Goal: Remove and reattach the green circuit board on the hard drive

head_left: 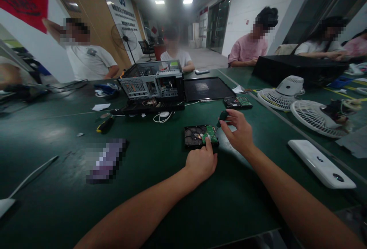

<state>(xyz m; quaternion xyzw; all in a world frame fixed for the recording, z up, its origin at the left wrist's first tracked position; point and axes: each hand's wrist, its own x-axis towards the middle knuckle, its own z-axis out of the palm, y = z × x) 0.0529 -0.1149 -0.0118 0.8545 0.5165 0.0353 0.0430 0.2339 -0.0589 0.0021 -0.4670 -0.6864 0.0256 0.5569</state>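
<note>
A black hard drive [196, 136] lies on the green table [172, 203] with its green circuit board [210, 131] facing up. My left hand [201, 162] is curled at the drive's near edge, one finger pressing on the circuit board. My right hand [239, 131] hovers just right of the drive and grips a small green-handled screwdriver [222, 117], its tip pointing down at the board's right corner.
An open computer case [153, 84] stands behind the drive, with a black side panel [207, 88] and a second circuit board [237, 102] beside it. White fan parts [312, 111] and a white flat device [321, 163] lie right. A yellow-black screwdriver [105, 124] lies left. Several people sit around the table.
</note>
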